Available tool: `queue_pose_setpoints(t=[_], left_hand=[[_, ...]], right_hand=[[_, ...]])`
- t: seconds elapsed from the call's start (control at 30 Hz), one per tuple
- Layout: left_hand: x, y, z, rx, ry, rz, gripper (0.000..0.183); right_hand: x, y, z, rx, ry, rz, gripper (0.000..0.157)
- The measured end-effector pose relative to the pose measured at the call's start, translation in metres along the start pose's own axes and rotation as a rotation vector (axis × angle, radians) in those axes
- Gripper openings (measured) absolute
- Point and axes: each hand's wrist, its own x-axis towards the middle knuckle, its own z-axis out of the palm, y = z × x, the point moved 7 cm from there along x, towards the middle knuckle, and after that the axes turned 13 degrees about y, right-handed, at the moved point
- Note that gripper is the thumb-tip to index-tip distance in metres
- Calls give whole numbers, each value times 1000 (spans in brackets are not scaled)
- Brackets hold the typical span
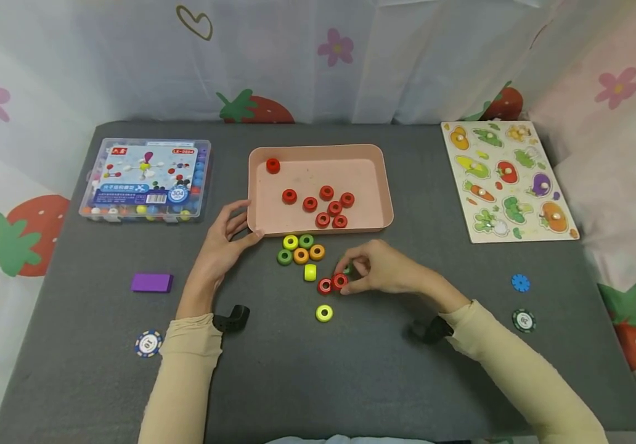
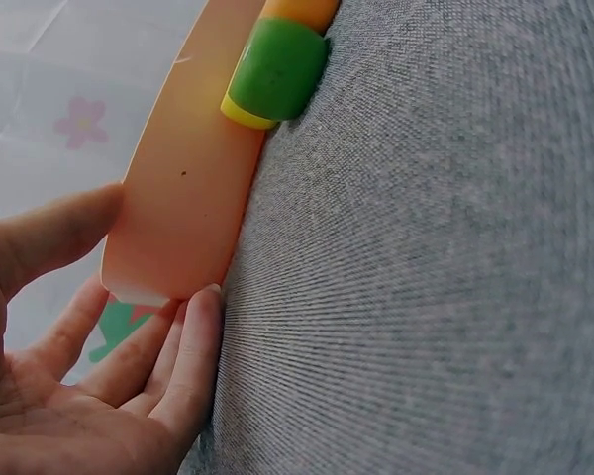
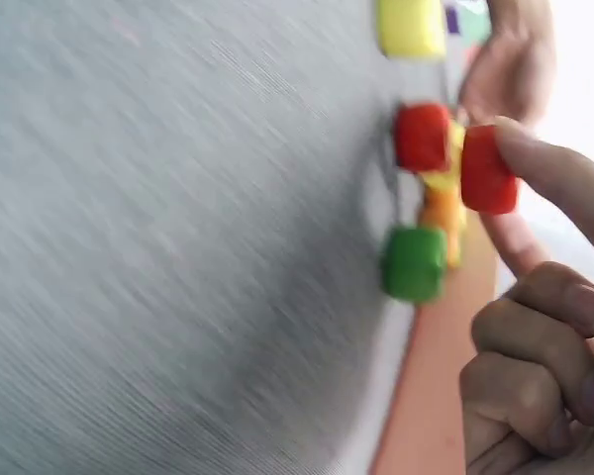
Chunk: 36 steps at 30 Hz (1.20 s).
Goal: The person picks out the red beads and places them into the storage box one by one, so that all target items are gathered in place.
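My left hand (image 1: 219, 243) rests against the left front corner of a pink tray (image 1: 318, 155). Its fairly straight fingers touch the side and its thumb the front edge. Several red beads (image 1: 289, 197) with holes lie in the tray. My right hand (image 1: 383, 266) pinches a red bead (image 3: 488, 170) between thumb and index finger, raised off the table in the right wrist view. Just left of it is another red bead (image 1: 325, 285). A green bead (image 3: 414, 263) is partly hidden by the right hand in the head view. Yellow, green and orange beads (image 1: 301, 256) cluster before the tray.
A lone yellow bead (image 1: 324, 313) lies nearer me. At the left are a clear box (image 1: 146, 179) of coloured parts, a purple block (image 1: 151, 283) and a poker chip (image 1: 148, 343). A vegetable puzzle board (image 1: 509, 179), a blue disc (image 1: 521, 283) and a dark chip (image 1: 524, 320) lie right.
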Motion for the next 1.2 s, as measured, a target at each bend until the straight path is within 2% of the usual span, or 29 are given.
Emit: queue_pose_setpoints(t=[0.07,0.17,0.27,0.37,0.57,1.03,1.1,1.2], left_hand=[[0,0,0,-3,-1,-5,69],[2,-2,-1,-6,-3,-13,71],[3,-4,-1,-12,-1,-21,71],[4,-5,-1,-16,-1,-22,71],[3,-4,-1,-7,0,-11,70],[4,-4,-1,3,9,-1,69],[3,-4,-1,3,9,0,70],[2,-3,-1,-1,8,-1,69]], right_hand=[[7,-1,-12,41,78,8,26],[18,-1,-33,43,248,-5,26],[28,0,-50,-30,428,-10,26],[36,3,-59,-118,532,23,28],[47,15,-59,-187,531,125,29],[54,20,-54,-229,532,224,28],[56,20,-53,-215,525,224,29],[59,21,-50,-129,525,174,30]])
